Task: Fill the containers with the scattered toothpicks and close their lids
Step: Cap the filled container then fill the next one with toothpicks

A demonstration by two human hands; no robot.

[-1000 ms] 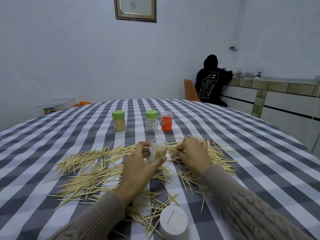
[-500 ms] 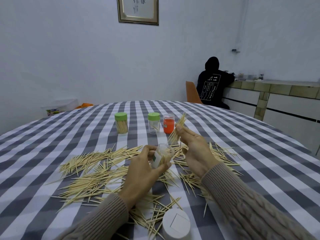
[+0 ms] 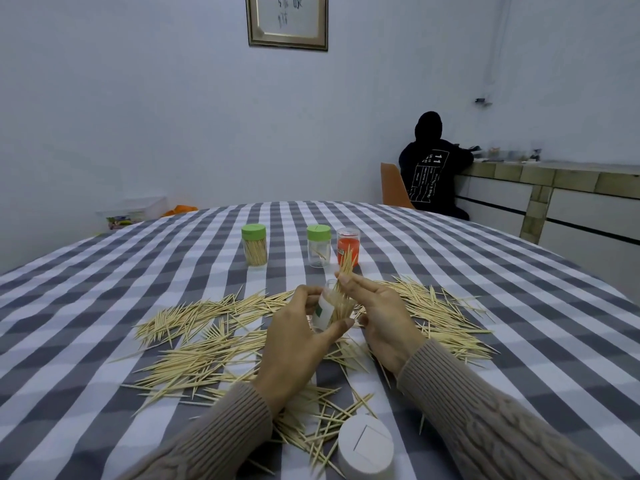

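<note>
My left hand point(image 3: 298, 344) grips a small clear container point(image 3: 327, 308) with a white and green label, tilted above the table. My right hand point(image 3: 377, 310) pinches a bundle of toothpicks point(image 3: 344, 271) whose lower ends sit in the container's open mouth. Scattered toothpicks point(image 3: 207, 344) cover the checked tablecloth around both hands. A white lid point(image 3: 365, 445) lies near the front edge. Farther back stand a green-lidded jar full of toothpicks point(image 3: 254, 244), a green-lidded jar nearly empty point(image 3: 318, 245) and a clear jar with orange contents point(image 3: 348, 245).
The round table point(image 3: 485, 289) has a grey and white checked cloth. A person in a black hoodie point(image 3: 429, 168) sits at a counter at the back right, on an orange chair point(image 3: 393, 185). A clear plastic box point(image 3: 133, 211) stands beyond the table's left edge.
My right hand picked up a bundle of toothpicks from the table, raised it, then lowered its ends into the container held by my left hand.
</note>
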